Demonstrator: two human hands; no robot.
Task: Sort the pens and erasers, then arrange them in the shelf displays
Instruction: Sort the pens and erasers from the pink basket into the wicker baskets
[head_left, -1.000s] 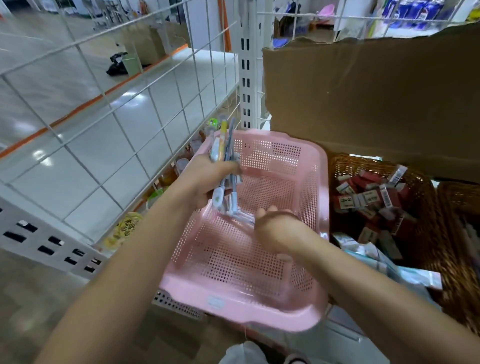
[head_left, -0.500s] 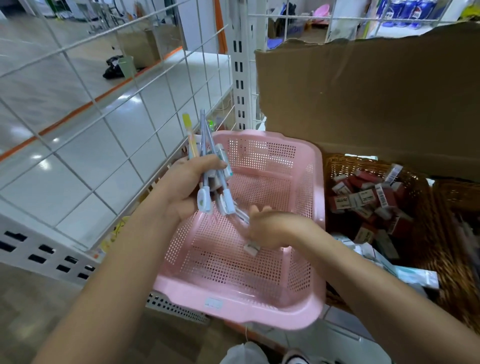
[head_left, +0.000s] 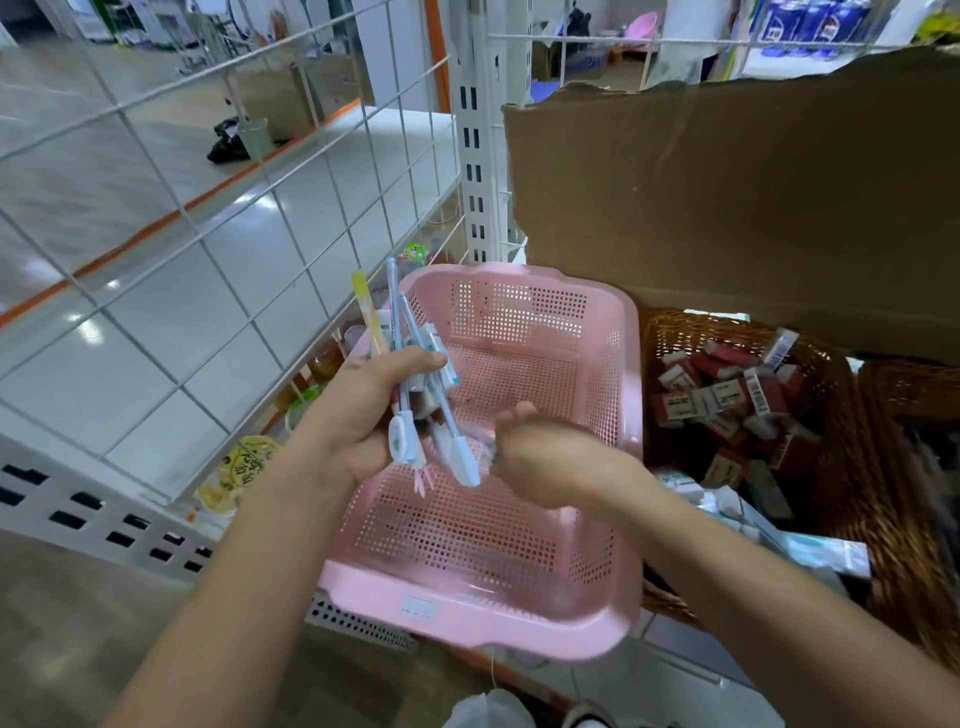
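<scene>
left hand (head_left: 363, 415) clamps pens (head_left: 402, 332) over the pink basket (head_left: 467, 623) rim; right hand (head_left: 545, 457) blurred, grip unclear.

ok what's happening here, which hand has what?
A person is sorting stationery at a shop shelf. The left hand grips a bundle of pens above the pink basket. The right hand is inside that basket, too blurred to tell if it holds anything. Boxed erasers fill the wicker basket beside it.

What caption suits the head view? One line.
Left hand grips pens over the pink basket; right hand hovers inside it; erasers sit in the wicker basket alongside.
</scene>
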